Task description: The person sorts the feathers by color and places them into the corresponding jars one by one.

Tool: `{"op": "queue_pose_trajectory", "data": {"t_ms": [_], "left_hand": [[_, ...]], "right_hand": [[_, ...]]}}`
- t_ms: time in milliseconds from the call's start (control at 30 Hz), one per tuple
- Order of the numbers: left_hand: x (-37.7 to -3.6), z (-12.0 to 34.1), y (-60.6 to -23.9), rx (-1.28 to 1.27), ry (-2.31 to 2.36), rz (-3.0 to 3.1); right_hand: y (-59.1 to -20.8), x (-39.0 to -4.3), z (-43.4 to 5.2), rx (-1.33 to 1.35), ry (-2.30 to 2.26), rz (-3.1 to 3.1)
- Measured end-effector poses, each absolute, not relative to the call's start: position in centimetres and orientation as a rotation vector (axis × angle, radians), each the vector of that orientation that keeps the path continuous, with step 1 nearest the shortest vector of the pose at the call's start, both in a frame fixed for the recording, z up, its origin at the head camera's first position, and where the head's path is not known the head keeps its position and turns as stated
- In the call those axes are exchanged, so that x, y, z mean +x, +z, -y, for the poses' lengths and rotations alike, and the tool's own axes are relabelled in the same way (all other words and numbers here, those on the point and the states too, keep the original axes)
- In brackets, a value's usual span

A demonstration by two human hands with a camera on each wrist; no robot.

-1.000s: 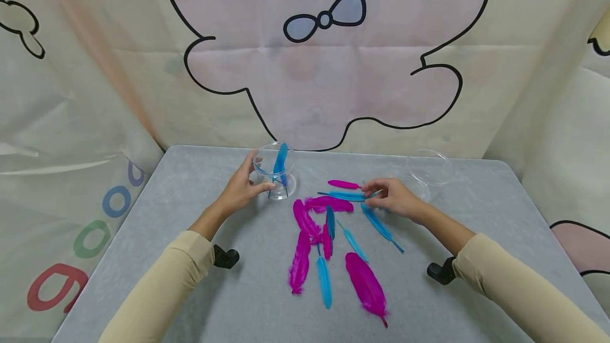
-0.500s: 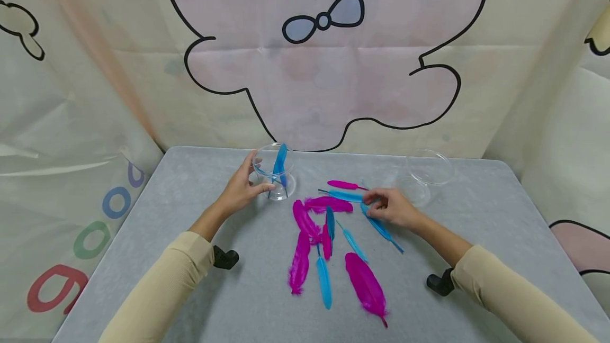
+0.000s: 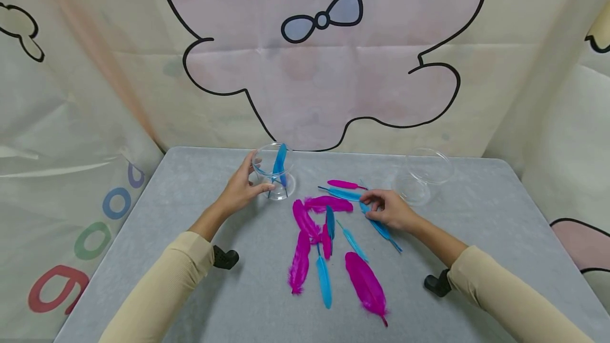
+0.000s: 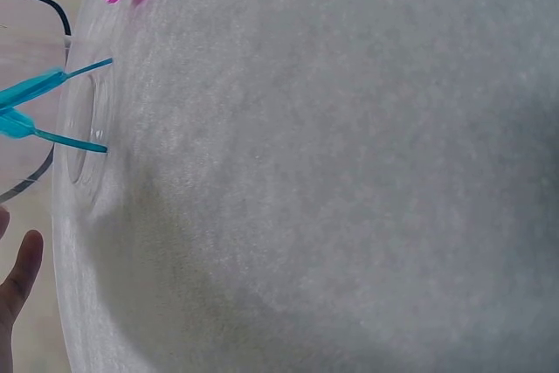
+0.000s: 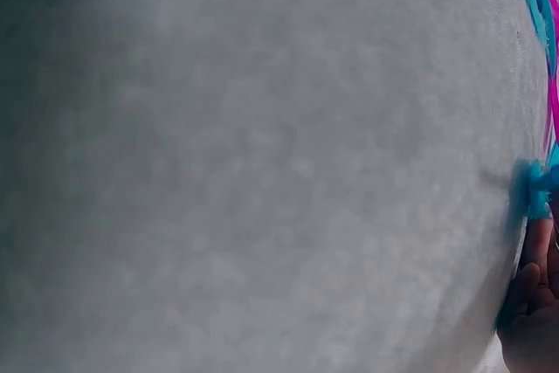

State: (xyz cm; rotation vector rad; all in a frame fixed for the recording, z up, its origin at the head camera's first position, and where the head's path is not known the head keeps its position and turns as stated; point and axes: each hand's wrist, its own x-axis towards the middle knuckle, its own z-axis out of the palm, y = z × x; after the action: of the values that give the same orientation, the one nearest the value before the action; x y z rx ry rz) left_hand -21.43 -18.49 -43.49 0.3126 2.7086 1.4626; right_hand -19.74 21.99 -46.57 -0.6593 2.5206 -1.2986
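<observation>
At the back left my left hand (image 3: 240,187) holds a clear stemmed cup (image 3: 275,160) from its left side, thumb low near the base. Inside the cup stand blue feathers (image 3: 280,163); their quills show through the wall in the left wrist view. My right hand (image 3: 393,209) is low over the table, its thumb and fingertips pinching the right end of a blue feather (image 3: 340,193). Another blue feather (image 3: 383,231) lies partly under that hand. In the right wrist view, blue feather barbs (image 5: 537,189) show at the fingertips.
Several magenta feathers (image 3: 364,285) and more blue feathers (image 3: 324,282) are scattered over the middle of the grey table (image 3: 229,300). A second clear cup (image 3: 429,168) stands behind my right hand. A printed curtain (image 3: 305,78) hangs right behind the table.
My right hand has come slightly toward me and left, and the blue feather at its fingertips has tilted a little, its left tip shifting away. The left hand and cup stay in place.
</observation>
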Motion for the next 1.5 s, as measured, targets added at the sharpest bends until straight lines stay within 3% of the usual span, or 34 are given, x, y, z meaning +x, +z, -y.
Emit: {"op": "queue_pose_trajectory", "data": {"t_ms": [1033,1500], "left_hand": [[-21.5,18.5,-43.4,0.315,1.454,-2.706],[-21.4,18.6,-43.4,0.329,1.452,-2.702]], "right_hand": [[-46.1,-20.2,-20.9,-0.622,-1.192,-2.626],[-43.3,-21.0,-21.1,-0.587,-1.080,-2.419]]}}
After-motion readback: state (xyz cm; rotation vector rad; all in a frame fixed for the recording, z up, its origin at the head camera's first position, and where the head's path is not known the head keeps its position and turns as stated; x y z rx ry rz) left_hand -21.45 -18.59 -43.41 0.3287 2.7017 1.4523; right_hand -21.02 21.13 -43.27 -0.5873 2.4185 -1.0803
